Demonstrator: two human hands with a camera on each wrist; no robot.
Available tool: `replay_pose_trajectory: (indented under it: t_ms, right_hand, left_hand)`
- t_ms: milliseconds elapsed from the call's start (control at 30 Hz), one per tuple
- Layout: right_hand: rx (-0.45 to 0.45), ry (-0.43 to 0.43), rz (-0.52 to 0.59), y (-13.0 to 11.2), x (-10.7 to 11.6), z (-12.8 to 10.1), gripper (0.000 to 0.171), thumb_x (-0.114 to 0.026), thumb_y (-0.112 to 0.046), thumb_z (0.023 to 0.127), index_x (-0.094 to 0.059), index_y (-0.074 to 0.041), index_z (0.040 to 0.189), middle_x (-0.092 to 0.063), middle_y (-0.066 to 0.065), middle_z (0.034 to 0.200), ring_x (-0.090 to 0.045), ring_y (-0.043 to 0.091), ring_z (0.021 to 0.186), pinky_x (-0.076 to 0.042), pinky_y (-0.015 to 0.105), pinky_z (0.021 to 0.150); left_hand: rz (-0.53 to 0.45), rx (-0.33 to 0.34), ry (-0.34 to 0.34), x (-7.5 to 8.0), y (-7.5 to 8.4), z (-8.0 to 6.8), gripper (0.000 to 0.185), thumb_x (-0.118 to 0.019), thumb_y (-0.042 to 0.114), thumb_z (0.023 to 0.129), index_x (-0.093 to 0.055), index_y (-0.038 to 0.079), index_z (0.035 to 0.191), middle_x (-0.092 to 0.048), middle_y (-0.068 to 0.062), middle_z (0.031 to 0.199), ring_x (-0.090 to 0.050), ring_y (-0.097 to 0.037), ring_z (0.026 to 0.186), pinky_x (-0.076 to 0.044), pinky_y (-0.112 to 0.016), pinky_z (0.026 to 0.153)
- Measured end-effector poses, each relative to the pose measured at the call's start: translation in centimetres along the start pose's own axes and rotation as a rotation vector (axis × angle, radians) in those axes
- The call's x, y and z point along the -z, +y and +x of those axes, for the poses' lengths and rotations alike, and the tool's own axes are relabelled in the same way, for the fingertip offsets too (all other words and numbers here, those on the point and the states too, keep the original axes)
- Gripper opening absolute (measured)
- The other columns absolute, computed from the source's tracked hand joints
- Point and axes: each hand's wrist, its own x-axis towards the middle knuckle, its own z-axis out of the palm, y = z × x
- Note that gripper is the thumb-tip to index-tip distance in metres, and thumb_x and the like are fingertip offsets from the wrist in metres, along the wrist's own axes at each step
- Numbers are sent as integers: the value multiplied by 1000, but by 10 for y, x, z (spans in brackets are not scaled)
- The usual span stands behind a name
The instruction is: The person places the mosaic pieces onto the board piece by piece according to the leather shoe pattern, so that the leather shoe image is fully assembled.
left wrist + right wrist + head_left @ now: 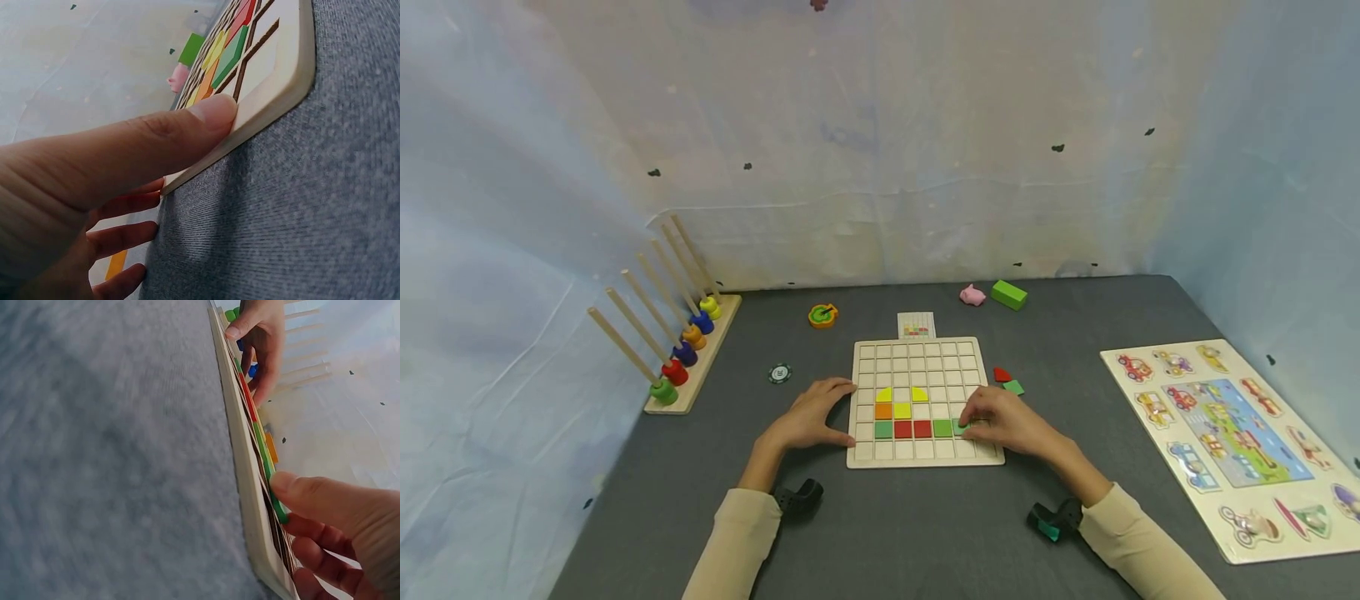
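Green tile (959,427) under right hand (1003,421) fingers, on grid board (925,454)

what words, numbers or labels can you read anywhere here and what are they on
No text can be read.
Small round dark token: pale marking, too small to read.
Pattern card behind the wooden grid board: coloured squares only, no words seen.
Vehicle puzzle board: pictures, no legible lettering.

The pale wooden grid board (925,400) holds yellow, orange, red and green square tiles. A red tile (1002,375) and a green tile (1014,387) lie on the dark grey felt counter (887,533).
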Motion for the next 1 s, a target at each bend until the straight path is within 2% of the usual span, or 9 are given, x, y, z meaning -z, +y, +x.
replay_pose_trajectory:
  t_ms: [300, 500, 633, 767, 867, 1000]
  right_hand:
    - [60, -8, -24, 0, 1, 0, 8, -75, -15, 79, -71, -17, 86, -60, -2, 95, -52, 13, 91, -40, 31, 79]
    - [59, 25, -2, 3, 8, -6, 15, -74, -13, 80, -70, -14, 94, -59, 0, 98, -52, 17, 87, -42, 29, 71]
    - [18, 85, -17, 9, 23, -16, 24, -74, -7, 78, -68, -9, 102, -61, 2, 101, -57, 20, 87, -47, 34, 72]
    - [-70, 108, -40, 15, 40, -30, 29, -75, -7, 78, -66, -7, 105, -61, 2, 101, -58, 21, 87, -49, 40, 74]
    - [-123, 112, -80, 18, 51, -41, 30, -75, -11, 78, -65, -8, 106, -60, 3, 98, -55, 19, 83, -49, 38, 73]
    - [-148, 118, -119, 23, 61, -54, 31, -77, -12, 76, -64, -6, 105, -59, 5, 90, -51, 15, 78, -47, 31, 69]
  left_hand:
    - [-1, 8, -2, 0, 0, 0, 89, -82, 42, 67, -42, 10, 139, -38, -9, 142, -31, -31, 132, -25, -55, 104]
    - [0, 10, -5, -2, -2, 1, 89, -82, 43, 67, -42, 11, 140, -38, -8, 142, -30, -30, 132, -25, -54, 105]
    - [3, 7, -2, -3, -3, 1, 89, -82, 43, 67, -42, 11, 140, -38, -8, 142, -30, -30, 132, -25, -54, 104]
    - [-1, 2, 0, -2, -2, 1, 89, -82, 42, 67, -42, 10, 140, -38, -8, 142, -30, -30, 132, -25, -54, 104]
    - [-5, 0, 3, -1, -2, 1, 89, -82, 42, 66, -43, 9, 139, -39, -8, 142, -31, -31, 132, -26, -54, 104]
    - [-2, 1, 4, -1, -2, 1, 90, -82, 43, 66, -42, 9, 139, -39, -8, 142, -31, -31, 132, -26, -55, 104]
